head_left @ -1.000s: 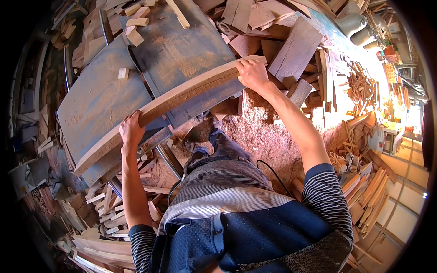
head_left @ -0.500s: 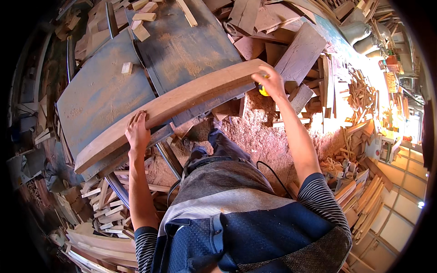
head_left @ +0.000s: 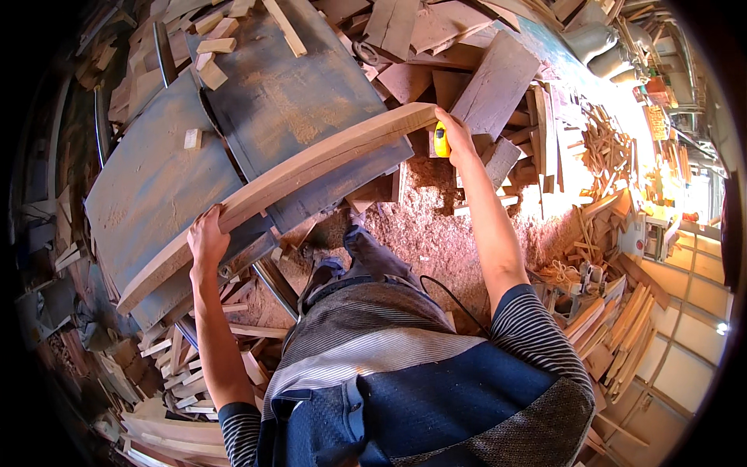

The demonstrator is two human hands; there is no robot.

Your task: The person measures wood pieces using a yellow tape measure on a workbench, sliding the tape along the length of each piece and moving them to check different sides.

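Plank [head_left: 319, 156] spans the metal table [head_left: 140, 175] between two bare hands

From where I stand, the long wooden plank slants along the near side of the table, its one end low at the left and its other end high at the right. Whether its whole length rests on the metal, I can't tell.

The left hand [head_left: 208, 240] is on the near edge, some way in from the left end, its fingers curled over the wood and pinching it. The right hand [head_left: 459, 142] is up at the far right end, folded around a yellow tool [head_left: 442, 140] that looks like a tape measure. Its fingertips are beside the plank's end; whether they press on the wood too, I can't make out.

Beyond the plank, sawdust [head_left: 292, 109] is smeared over the blue-grey tabletop. A small pale block [head_left: 193, 139] sits left of the dark gap [head_left: 222, 132] in it, and a narrow stick [head_left: 285, 27] lies toward the far side. One broad board [head_left: 498, 82] leans among the scraps just past the right hand. Shavings [head_left: 412, 241] cover the floor, and loose strips [head_left: 634, 335] are stacked off to the right.
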